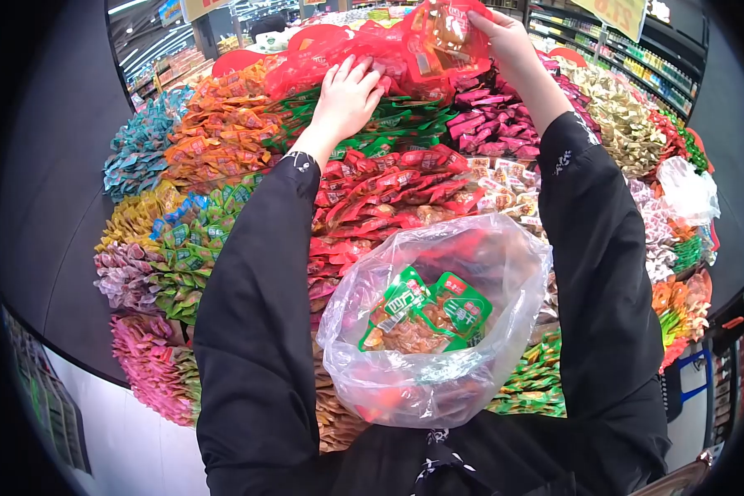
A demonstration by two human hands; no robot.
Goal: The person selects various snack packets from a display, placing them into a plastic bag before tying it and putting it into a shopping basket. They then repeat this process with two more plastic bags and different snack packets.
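My right hand (504, 37) is raised at the far side of the display and grips a red snack packet (450, 40) with a clear window showing brown food. My left hand (349, 95) lies with its fingers stretched over a row of red packets (310, 70) at the back. Below my forearms, a clear plastic bag (438, 397) hangs open in front of my body. Inside it are a green snack packet (409, 318) and a second green packet (463, 304), with reddish shapes blurred by the plastic beneath.
Piles of wrapped snacks spread all round, among them orange packets (223, 116), purple packets (496, 116) and red packets (388, 190). A white plastic bag (688, 192) lies at the right edge. Stocked shelves (628, 54) stand behind, with yellow price signs (620, 15) overhead.
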